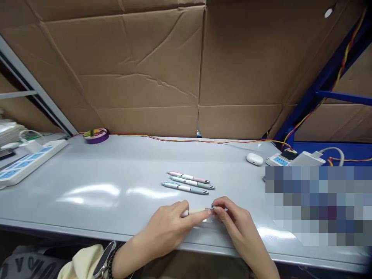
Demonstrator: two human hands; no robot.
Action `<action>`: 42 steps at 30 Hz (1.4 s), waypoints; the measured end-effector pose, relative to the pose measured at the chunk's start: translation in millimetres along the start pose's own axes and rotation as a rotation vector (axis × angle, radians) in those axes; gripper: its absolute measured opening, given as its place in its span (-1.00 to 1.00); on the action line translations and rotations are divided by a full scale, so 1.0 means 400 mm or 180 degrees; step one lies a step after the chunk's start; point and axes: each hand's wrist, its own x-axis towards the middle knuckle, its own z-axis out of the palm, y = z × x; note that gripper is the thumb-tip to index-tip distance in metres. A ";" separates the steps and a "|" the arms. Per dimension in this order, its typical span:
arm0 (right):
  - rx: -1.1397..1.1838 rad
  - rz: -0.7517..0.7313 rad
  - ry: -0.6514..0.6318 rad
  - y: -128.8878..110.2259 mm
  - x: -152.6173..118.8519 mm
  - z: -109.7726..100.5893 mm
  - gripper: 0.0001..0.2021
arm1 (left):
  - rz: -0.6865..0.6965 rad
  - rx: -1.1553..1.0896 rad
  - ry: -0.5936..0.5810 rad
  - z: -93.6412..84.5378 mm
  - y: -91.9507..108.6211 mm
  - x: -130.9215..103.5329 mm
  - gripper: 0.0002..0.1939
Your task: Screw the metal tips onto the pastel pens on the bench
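Note:
My left hand [174, 221] is closed around a cream and white pen [197, 211], held nearly level just above the front of the table. At the pen's right end, my right hand [232, 217] pinches a small silvery pen tip [213, 207] between thumb and fingers. Whether this tip is joined to the barrel is hidden by the fingertips. Beyond my hands lie three click pens side by side, their points to the right: a pink pen [188, 177], a green pen [192, 182] and a blue pen [185, 188].
A grey table [116, 217] runs below a cardboard wall [145, 58]. Purple tape [97, 136] sits back left, near a power strip [31, 161]. At the right are a white earbud case [255, 159], another power strip [276, 160] and a charger [308, 159]. Thin twisted wires [174, 139] follow the back edge.

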 end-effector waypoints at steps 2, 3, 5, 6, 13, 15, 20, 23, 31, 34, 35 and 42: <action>-0.0032 -0.0037 -0.0025 0.002 -0.001 0.001 -0.73 | 0.0043 0.0040 0.0013 0.001 0.000 0.001 -0.44; -0.0042 -0.0036 -0.0041 0.003 -0.001 0.002 -0.71 | 0.0023 0.0068 0.0013 0.002 -0.001 0.002 -0.43; -0.0050 -0.0011 -0.0040 0.006 -0.002 0.004 -0.69 | -0.0047 0.0120 0.0016 0.005 -0.002 0.002 -0.43; -0.0051 0.0016 -0.0009 0.008 -0.003 0.005 -0.67 | -0.0083 0.0145 0.0020 0.007 -0.002 0.002 -0.43; -0.0700 0.0449 0.0486 0.039 -0.001 -0.023 -0.58 | -0.0102 0.0198 -0.0040 0.010 -0.002 0.002 -0.41; -0.1225 0.0747 0.0686 0.048 0.004 -0.039 -0.57 | -0.0082 0.0109 -0.0030 0.006 -0.001 0.003 -0.44; -0.2020 0.1085 0.0310 0.050 0.020 -0.058 -0.60 | -0.0173 -0.0283 0.0135 0.004 0.004 0.007 -0.67; -0.2105 0.0947 0.0316 0.048 0.022 -0.055 -0.61 | -0.0103 -0.0410 0.0234 0.005 0.004 0.012 -0.81; -0.1343 0.0714 0.0775 0.066 0.015 -0.066 -0.59 | -0.0540 -0.0682 -0.0037 -0.008 0.002 0.012 -0.77; -0.1083 0.0691 0.0905 0.064 0.013 -0.065 -0.60 | -0.0628 -0.0687 -0.0064 -0.015 0.007 0.018 -0.74; -0.1010 0.0691 0.0905 0.061 0.013 -0.063 -0.60 | -0.0647 -0.0621 -0.0019 -0.017 0.008 0.021 -0.74; -0.0615 0.0560 0.0775 0.044 0.011 -0.057 -0.60 | -0.0741 0.0097 0.0234 -0.008 -0.017 0.030 -0.68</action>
